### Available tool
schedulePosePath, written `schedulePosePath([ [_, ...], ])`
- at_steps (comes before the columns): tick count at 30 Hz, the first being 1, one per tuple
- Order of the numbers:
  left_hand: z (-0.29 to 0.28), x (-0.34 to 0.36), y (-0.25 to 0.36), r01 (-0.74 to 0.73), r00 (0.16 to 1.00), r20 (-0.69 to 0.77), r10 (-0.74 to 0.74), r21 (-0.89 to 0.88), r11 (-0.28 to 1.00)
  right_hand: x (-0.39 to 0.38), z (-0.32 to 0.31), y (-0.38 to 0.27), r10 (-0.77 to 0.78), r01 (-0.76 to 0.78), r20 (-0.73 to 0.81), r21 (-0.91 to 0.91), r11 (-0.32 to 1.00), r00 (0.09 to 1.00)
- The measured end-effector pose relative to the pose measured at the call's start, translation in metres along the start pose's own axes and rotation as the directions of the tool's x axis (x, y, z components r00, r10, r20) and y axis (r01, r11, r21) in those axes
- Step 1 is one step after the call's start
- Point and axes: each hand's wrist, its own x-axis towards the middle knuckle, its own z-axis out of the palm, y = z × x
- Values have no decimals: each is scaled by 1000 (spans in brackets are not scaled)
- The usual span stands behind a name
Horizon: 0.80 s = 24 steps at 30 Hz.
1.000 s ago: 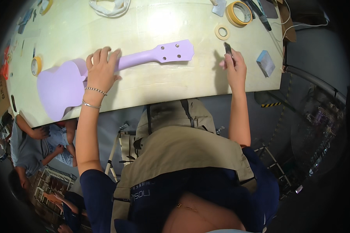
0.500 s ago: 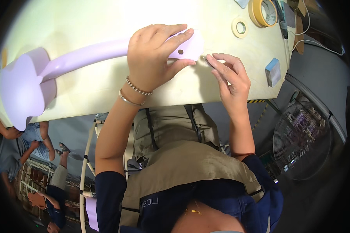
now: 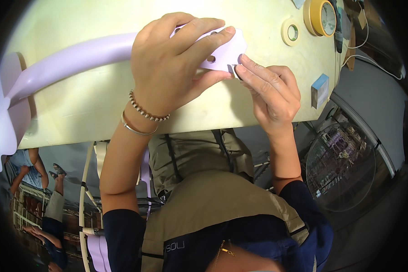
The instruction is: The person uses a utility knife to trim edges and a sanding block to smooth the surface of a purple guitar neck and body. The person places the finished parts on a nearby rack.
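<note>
Curling my left hand (image 3: 167,56) round the lilac ukulele (image 3: 79,59), I'm pinching a small dark tool (image 3: 236,71) in my right hand (image 3: 274,95); colouring looks done, edges unfinished.

On the purple ukulele (image 3: 81,56), we see the headstock (image 3: 235,44) only partly, because the left hand (image 3: 165,61) covers it. The right fingers (image 3: 260,82) hide most of a small tool (image 3: 235,71). The dark left rim cuts the ukulele's body (image 3: 8,106).

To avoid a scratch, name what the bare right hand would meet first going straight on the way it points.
The right hand would likely meet the flat lilac ukulele headstock; depth is unclear, they may be touching.
</note>
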Motion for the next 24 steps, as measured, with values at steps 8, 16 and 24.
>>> schedulePosePath([
  [8, 4, -3, -2, 4, 1000, 29, -7, 70, 998, -12, 18, 6, 37, -37, -11, 32, 999, 999],
  [16, 2, -4, 2, 16, 997, 68, -30, 193, 981, -19, 36, 4, 100, -92, -124, 70, 993, 987],
  [24, 3, -6, 3, 11, 999, 41, -21, 223, 975, -23, 40, 1, 80, -78, -151, 20, 997, 985],
])
